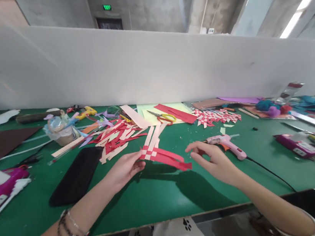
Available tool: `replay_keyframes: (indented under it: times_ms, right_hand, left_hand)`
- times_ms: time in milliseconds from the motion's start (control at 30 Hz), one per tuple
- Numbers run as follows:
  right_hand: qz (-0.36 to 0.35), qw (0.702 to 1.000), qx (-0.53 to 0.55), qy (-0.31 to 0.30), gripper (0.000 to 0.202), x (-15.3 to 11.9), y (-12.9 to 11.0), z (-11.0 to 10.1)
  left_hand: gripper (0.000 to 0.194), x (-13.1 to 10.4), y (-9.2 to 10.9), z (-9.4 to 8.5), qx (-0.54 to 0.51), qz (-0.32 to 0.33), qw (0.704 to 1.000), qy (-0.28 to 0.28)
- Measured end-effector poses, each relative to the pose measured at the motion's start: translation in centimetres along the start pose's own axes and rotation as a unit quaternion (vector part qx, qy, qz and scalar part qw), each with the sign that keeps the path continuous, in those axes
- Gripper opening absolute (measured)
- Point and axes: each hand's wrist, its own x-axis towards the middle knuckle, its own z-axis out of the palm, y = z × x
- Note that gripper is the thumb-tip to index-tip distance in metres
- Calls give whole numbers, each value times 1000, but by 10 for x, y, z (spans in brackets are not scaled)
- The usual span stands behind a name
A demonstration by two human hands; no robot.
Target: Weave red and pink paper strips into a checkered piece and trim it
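Note:
My left hand (130, 165) pinches the left edge of a woven paper piece (149, 153), a small red and pale pink checkerboard. Its red strips trail to the right and its pale pink strips reach toward the back. The piece is held a little above the green table and casts a shadow there. To the right of the red strip ends, my right hand (209, 157) is apart from the piece, its fingers curved and spread with nothing in them. Just beyond that hand lies a pink glue gun (228, 145) with a black cord.
Loose red and pink paper strips (119, 136) are heaped behind my left hand, near a black pouch (76, 176). Yellow-handled scissors (164, 116) lie on paper sheets at the back. Finished woven pieces (217, 116) sit right of them. A magenta device (297, 145) is at the right.

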Motion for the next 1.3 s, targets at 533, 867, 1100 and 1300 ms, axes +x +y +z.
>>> replay_keyframes:
  times_ms: [533, 867, 1100, 1300]
  right_hand:
    - [84, 950, -276, 115, 19, -14, 61, -30]
    - [170, 864, -472, 54, 33, -51, 168, -51]
    - [189, 882, -431, 31, 32, -50, 181, -41]
    - [256, 897, -357, 43, 36, -50, 164, -46]
  left_hand:
    - [29, -9, 1, -31, 571, 281, 755, -157]
    - [37, 15, -5, -13, 579, 236, 766, -148]
    - [55, 25, -13, -10, 391, 172, 894, -136]
    - [20, 26, -12, -17, 360, 149, 907, -158]
